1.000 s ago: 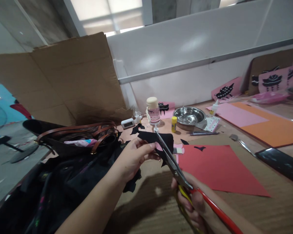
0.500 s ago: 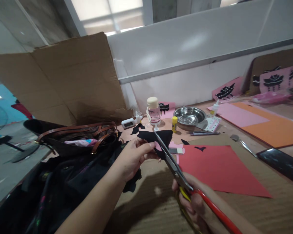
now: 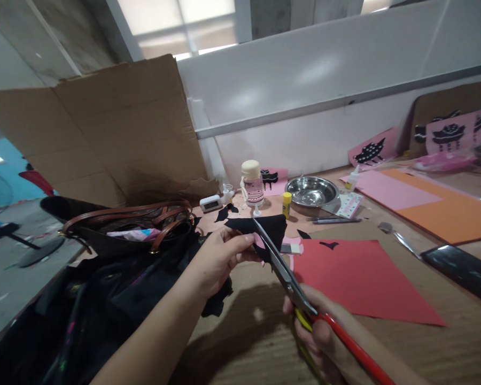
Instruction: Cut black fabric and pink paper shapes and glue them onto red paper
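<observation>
My left hand (image 3: 228,254) pinches a piece of black paper (image 3: 276,229) by its left part, with thumb and fingers closed on it. A small pink piece (image 3: 258,240) shows against the black paper at my thumb tip. Wrapped round the red and yellow handles is my right hand (image 3: 320,326), which holds a pair of scissors (image 3: 285,278). The long metal blades point up and left and lie across the black paper. Below the hands is a cardboard sheet (image 3: 256,342). A sheet of red paper (image 3: 356,278) with a small black scrap (image 3: 329,245) on it lies to the right.
A handbag (image 3: 116,230) and dark cloth (image 3: 64,321) are on the left. Behind stand a bottle (image 3: 252,184), a yellow glue stick (image 3: 286,206) and a metal bowl (image 3: 311,193). A spoon (image 3: 398,238), black phone (image 3: 463,270) and orange board (image 3: 457,214) lie right.
The right part of the black paper has shifted slightly right and down beside the blades. Both hands and the scissors stay nearly where they were.
</observation>
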Motion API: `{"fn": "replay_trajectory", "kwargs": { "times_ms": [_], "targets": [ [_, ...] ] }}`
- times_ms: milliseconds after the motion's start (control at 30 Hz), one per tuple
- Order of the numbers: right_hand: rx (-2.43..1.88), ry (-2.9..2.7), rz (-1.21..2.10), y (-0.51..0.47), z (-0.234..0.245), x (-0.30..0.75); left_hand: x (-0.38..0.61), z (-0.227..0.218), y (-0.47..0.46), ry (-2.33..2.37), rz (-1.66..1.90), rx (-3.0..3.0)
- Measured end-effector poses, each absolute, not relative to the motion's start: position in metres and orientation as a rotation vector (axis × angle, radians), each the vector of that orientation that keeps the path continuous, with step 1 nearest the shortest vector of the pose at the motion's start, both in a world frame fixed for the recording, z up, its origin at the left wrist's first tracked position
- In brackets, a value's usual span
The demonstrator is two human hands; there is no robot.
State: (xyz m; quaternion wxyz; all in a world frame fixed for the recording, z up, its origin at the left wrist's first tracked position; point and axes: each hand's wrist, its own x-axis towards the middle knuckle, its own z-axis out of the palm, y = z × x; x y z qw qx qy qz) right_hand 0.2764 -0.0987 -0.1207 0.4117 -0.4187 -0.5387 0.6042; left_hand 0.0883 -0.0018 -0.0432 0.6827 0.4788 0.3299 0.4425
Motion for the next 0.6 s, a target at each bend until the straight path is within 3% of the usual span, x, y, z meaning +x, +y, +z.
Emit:
{"fn": "replay_trajectory", "kwargs": {
  "times_ms": [600],
  "targets": [
    [-1.014, -1.254, 1.573, -0.1042, -0.1276, 0.2702, 0.0869, -0.0409, -0.0011, 0.744, 1.02, 1.08]
  ]
}}
